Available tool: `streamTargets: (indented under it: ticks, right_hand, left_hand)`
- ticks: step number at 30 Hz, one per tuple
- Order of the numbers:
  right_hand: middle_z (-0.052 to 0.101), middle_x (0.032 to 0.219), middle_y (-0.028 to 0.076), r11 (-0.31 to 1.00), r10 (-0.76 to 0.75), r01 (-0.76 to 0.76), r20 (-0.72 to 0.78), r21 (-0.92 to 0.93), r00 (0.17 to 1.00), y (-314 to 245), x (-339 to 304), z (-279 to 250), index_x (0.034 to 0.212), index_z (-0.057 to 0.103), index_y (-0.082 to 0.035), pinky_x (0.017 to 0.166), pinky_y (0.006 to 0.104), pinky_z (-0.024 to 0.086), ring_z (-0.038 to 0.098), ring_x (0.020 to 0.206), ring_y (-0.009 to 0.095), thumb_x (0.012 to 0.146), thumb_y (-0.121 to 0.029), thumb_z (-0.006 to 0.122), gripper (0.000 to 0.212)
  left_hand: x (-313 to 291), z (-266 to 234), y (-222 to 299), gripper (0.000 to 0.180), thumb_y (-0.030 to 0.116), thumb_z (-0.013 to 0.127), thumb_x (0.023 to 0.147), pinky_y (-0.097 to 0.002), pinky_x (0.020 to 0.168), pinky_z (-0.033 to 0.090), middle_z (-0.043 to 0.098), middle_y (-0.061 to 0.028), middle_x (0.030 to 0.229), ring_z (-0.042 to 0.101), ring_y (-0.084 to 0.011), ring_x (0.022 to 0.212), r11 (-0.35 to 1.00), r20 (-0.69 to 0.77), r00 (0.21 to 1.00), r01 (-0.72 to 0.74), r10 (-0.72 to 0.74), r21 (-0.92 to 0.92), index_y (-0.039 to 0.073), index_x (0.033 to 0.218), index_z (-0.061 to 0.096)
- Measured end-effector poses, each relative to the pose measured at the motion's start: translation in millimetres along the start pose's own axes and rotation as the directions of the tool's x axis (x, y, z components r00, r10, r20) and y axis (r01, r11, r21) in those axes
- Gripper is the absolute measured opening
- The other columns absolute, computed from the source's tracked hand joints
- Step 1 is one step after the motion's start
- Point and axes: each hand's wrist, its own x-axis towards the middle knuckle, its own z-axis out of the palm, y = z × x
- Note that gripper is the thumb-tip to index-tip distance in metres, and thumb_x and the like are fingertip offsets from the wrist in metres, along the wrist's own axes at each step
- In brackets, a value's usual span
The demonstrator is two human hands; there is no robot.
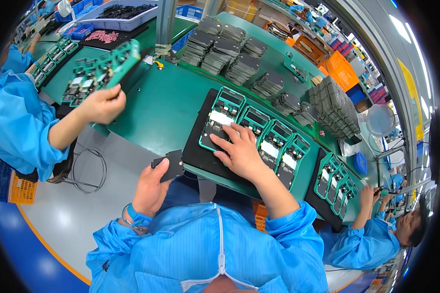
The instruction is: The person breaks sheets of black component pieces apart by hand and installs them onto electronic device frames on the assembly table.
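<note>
My left hand (151, 188) is closed on a few thin dark grey plates (174, 165), held just off the table's near edge. The thumb lies on top of them. My right hand (243, 154) rests with spread fingers on the leftmost part of a green frame panel (270, 122), touching the dark area below a white rectangle. This panel has several joined green frames holding small electronic parts and white rectangles. It lies on a black mat (206, 116). What sits right under my right palm is hidden.
Stacks of dark grey plates (220, 54) stand along the table's far side, with a taller block of them (333, 105) at right. On the left a co-worker's hand (102, 104) holds another green panel (124, 61). At right, another person works beside a similar panel (335, 183).
</note>
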Motion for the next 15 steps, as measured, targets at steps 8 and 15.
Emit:
streamTargets:
  ticks: [8,15]
  right_hand:
    - [0.055,0.103,0.011,0.87,-0.105,0.152,-0.124,0.469,0.987,-83,-40,-3,0.096,0.061,-0.006,0.073,0.0389,0.043,0.051,0.088,0.029,0.073,-0.015,0.07,0.026]
    - [0.063,0.101,0.012,-0.591,0.072,-0.451,0.601,0.669,0.796,-76,-88,11,0.132,0.043,-0.006,0.076,0.0274,0.047,0.058,0.084,0.014,0.096,-0.026,0.047,0.041]
  left_hand:
    - [4,7,11,0.031,0.019,0.049,0.095,-0.0348,0.094,0.042,0.06,-0.011,0.112,0.056,-0.0196,0.104,0.999,-0.023,0.999,0.037,-0.038,-0.031,-0.003,0.116,0.055]
    - [-1,33,15,0.034,0.019,0.046,0.096,-0.0436,0.094,0.046,0.058,-0.0129,0.115,0.057,-0.0234,0.105,0.996,0.06,0.994,-0.094,0.093,0.003,-0.003,0.121,0.049]
